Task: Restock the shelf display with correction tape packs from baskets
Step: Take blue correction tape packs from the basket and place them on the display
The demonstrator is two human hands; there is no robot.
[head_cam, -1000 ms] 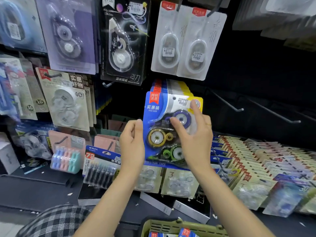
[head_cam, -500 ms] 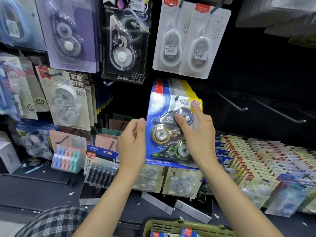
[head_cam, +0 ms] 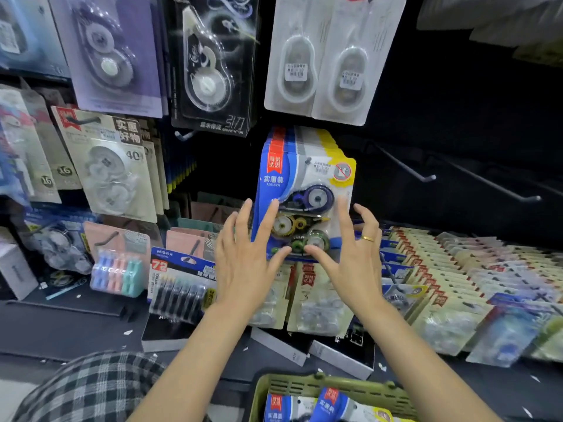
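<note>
Both spread hands (head_cam: 243, 263) seemingly touching hung correction tape pack (head_cam: 304, 193).

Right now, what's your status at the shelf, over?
Left hand and right hand open, fingers spread. Blue correction tape pack hanging on its hook. More packs in green basket. Nothing in the way.

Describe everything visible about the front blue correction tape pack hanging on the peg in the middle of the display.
The front blue correction tape pack is a glossy blue card with a red top-left tab, a white panel carrying a price sticker and a yellow top-right corner. A clear blister holds three dispensers stacked vertically: purple, yellow, green. It hangs upright on a peg at the front of a row of identical packs. The left hand and right hand are open, fingers spread at its lower edges, thumbs near the bottom; actual contact is unclear.
</note>
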